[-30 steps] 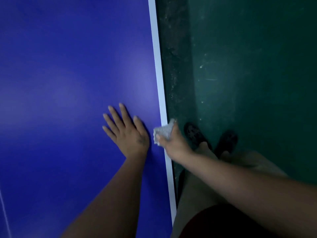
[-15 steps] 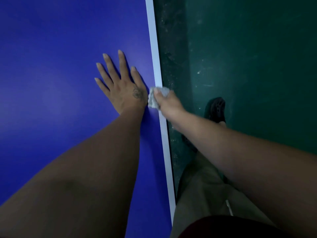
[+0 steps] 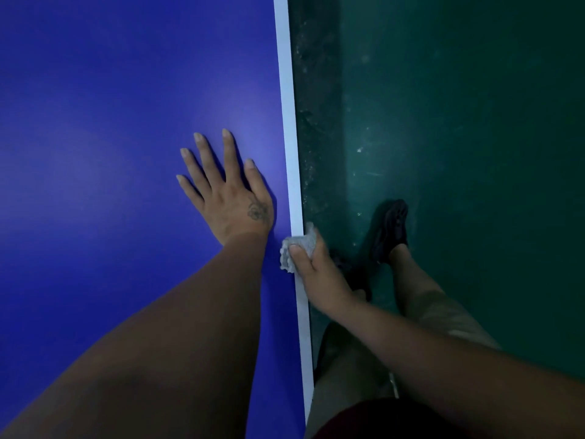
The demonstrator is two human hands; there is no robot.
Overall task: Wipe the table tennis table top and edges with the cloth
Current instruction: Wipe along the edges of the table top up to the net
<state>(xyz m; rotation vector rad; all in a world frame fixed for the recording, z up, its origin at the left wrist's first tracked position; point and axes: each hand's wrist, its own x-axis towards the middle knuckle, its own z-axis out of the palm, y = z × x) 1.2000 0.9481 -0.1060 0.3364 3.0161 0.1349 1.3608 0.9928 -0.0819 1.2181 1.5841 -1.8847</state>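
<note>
I see one crumpled grey cloth, my right hand gripping it at the blue worktop edge; left hand flat, fingers spread.

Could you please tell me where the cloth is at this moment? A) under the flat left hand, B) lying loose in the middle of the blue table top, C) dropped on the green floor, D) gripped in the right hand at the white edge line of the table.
D: the right hand grips the grey cloth against the white edge line of the table, while the left hand rests flat and bare on the blue top.
</note>
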